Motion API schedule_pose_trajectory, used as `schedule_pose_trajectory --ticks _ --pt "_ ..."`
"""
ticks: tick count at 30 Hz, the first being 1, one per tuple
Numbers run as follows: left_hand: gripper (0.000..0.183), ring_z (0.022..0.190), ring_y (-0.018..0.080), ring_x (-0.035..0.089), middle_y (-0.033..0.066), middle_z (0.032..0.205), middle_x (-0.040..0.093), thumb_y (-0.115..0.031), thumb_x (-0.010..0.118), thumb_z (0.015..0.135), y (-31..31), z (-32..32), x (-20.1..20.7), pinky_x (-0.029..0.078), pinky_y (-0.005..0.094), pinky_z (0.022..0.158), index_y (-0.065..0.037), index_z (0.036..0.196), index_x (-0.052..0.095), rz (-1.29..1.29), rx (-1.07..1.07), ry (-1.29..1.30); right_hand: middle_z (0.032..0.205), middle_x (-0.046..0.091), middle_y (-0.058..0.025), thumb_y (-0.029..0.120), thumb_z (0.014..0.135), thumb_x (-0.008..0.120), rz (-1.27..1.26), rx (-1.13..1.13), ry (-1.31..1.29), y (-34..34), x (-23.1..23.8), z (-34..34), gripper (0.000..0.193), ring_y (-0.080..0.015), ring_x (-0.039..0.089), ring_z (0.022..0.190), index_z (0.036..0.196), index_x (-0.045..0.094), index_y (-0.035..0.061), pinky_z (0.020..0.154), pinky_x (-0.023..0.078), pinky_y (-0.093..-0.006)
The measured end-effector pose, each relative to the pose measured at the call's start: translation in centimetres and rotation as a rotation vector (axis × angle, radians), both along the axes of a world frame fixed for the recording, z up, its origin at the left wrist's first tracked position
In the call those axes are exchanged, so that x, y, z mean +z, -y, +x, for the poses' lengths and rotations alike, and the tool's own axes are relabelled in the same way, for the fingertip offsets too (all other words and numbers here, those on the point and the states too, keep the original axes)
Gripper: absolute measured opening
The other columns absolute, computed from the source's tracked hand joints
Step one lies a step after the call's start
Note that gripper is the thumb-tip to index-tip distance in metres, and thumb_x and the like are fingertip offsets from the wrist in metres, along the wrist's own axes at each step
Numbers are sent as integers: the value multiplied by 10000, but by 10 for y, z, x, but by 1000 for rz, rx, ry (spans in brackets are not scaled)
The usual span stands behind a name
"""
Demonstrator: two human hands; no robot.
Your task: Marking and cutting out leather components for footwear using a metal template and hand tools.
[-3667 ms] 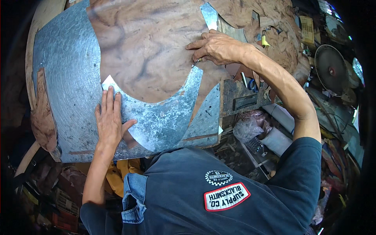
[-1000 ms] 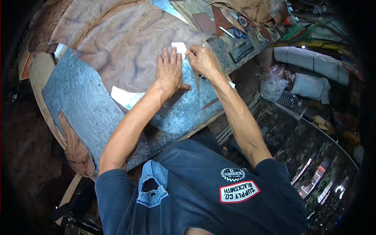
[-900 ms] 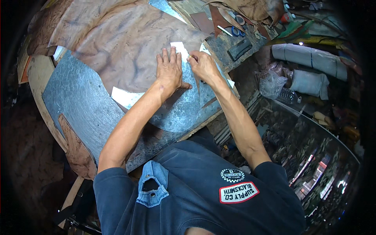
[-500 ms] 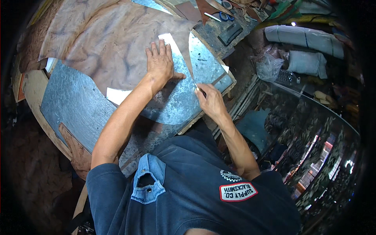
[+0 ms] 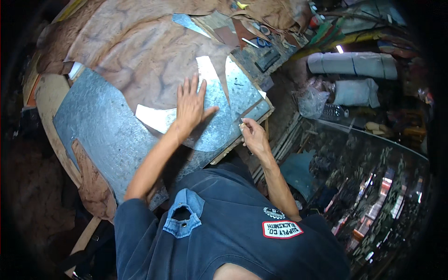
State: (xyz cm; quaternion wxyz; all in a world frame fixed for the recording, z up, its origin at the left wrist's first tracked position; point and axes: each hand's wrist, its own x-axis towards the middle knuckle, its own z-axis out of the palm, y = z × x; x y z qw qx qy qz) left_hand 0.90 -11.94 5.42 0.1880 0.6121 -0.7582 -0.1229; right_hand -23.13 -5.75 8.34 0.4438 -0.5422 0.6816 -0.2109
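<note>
My left hand (image 5: 189, 105) lies flat with fingers spread on a curved, silvery crescent-shaped template (image 5: 212, 105). The template rests on a large brown mottled leather hide (image 5: 135, 51). A narrow strip of leather shows between the template's right side and bare metal sheet (image 5: 240, 84). At the table's near right edge, my right hand (image 5: 255, 137) is closed around a small knife (image 5: 242, 126). Most of the knife is hidden by the fingers.
A grey metal sheet (image 5: 93, 116) covers the left of the table, with a leather scrap (image 5: 93, 186) hanging over the near left edge. Blue-handled scissors (image 5: 263, 43), a dark block (image 5: 268, 60) and offcuts sit far right. Wrapped rolls (image 5: 352, 64) and a glass-topped surface (image 5: 373, 172) lie beyond.
My right hand has drawn the knife toward me, down to the table's near right edge. On the template, my left hand has shifted slightly nearer me. The whole view has tilted a little.
</note>
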Motion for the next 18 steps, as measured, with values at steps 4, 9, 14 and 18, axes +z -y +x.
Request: schedule_pose_trajectory --ticks 4,9,14,18 --pt "838 1389 512 236 304 1514 253 -450 763 763 -93 12 8 222 604 1105 10 1382 435 94 227 -152 874 641 -66 173 959 560 175 -133 334 6 2 20 343 -98 558 557 1248 545 -12 451 452 -255" --pt "839 1422 499 177 313 1534 199 -445 754 789 -159 6 -5 174 588 1141 -16 1419 404 191 351 -127 956 602 -62 196 957 599 196 -208 491 11 17 32 434 -74 537 548 1323 480 -5 425 433 -210" --pt "871 1433 471 182 311 1536 205 -480 750 781 -163 8 -9 170 574 1148 -24 1431 392 130 370 -116 797 598 -2 228 899 691 453 -146 628 44 10 13 246 -53 526 534 1036 579 57 427 444 -206" --pt "972 1436 464 182 301 1538 210 -504 773 740 -162 9 -8 176 557 1156 -22 1459 331 117 356 -146 673 551 43 215 879 713 346 138 482 51 30 30 184 -40 511 536 929 611 70 462 432 -207"
